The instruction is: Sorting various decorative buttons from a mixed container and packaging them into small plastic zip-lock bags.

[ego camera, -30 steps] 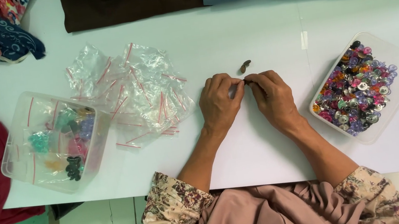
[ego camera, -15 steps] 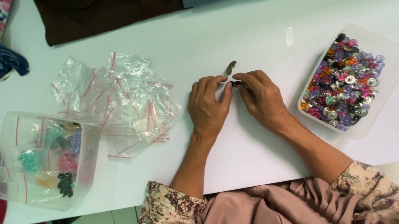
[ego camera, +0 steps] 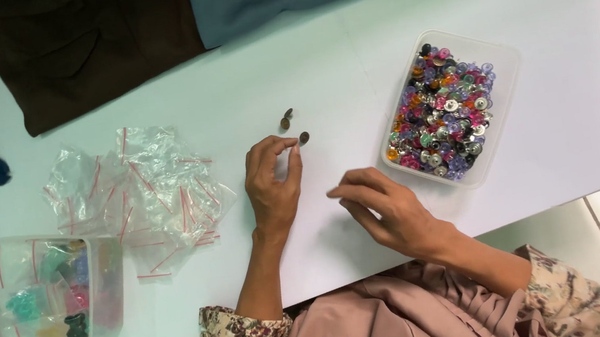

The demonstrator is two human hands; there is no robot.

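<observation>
Head view: small dark brown button (ego camera: pixel 304 137) seen at fingertips of left hand (ego camera: pixel 273 185), fingers curled together near it; whether pinched or only touched cannot be told. Two similar buttons (ego camera: pixel 285 119) lie just beyond on white worktop (ego camera: pixel 259 63). Right hand (ego camera: pixel 386 207) rests apart, fingers loosely bent, nothing held. Button judged light, stiff, smooth, easily slipped; best taken by rim between thumb and forefinger.

Left hand (ego camera: pixel 273 185) raised on table, thumb and index fingertips pinched. Right hand (ego camera: pixel 389 206) palm down, fingers loosely extended leftward, empty.
</observation>
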